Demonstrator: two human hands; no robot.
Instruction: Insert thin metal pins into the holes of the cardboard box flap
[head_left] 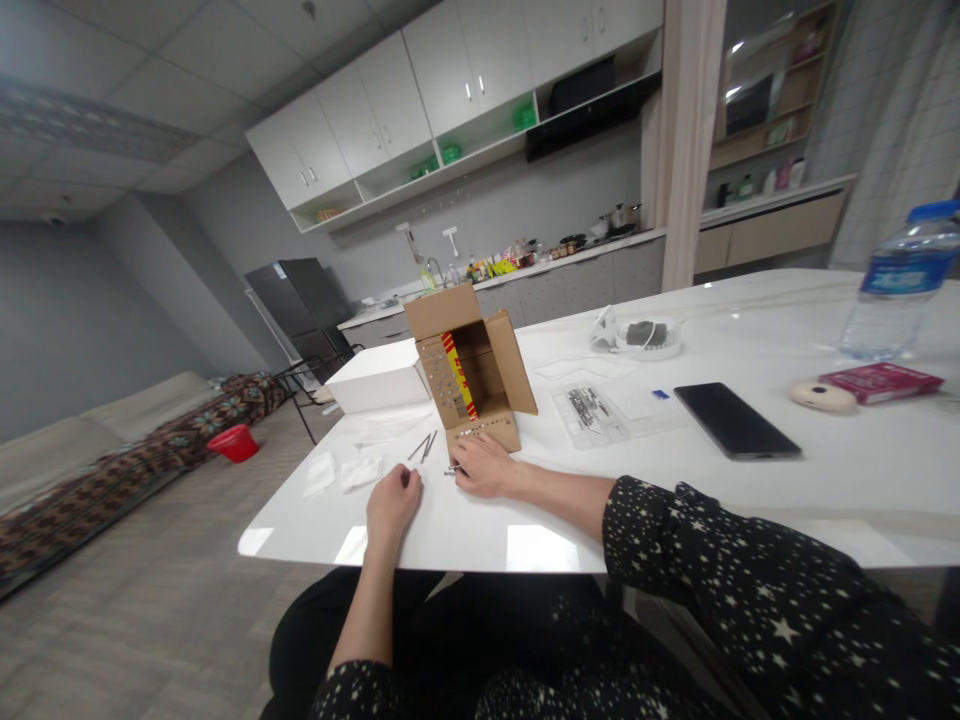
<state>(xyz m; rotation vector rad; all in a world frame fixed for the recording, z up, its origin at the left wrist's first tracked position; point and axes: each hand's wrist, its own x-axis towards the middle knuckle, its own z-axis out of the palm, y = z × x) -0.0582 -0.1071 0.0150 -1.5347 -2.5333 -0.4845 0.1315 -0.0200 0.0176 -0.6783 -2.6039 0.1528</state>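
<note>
An open cardboard box [471, 372] lies on its side on the white table [825, 480], its flaps spread and a row of small screws stuck along its front flap. My right hand [484, 465] rests flat on the table just in front of that flap, fingertips touching a small metal piece. My left hand [391, 505] sits near the table's front edge with fingers curled in; whether it holds anything is hidden. Two thin metal rods [424, 446] lie between the box and my left hand.
A white box [379, 386] stands left of the cardboard box, with small white packets [341, 472] in front. To the right lie a clear bag [591, 414], a black phone [736, 420], a red booklet [879, 381], a water bottle [900, 282] and a headset [637, 336].
</note>
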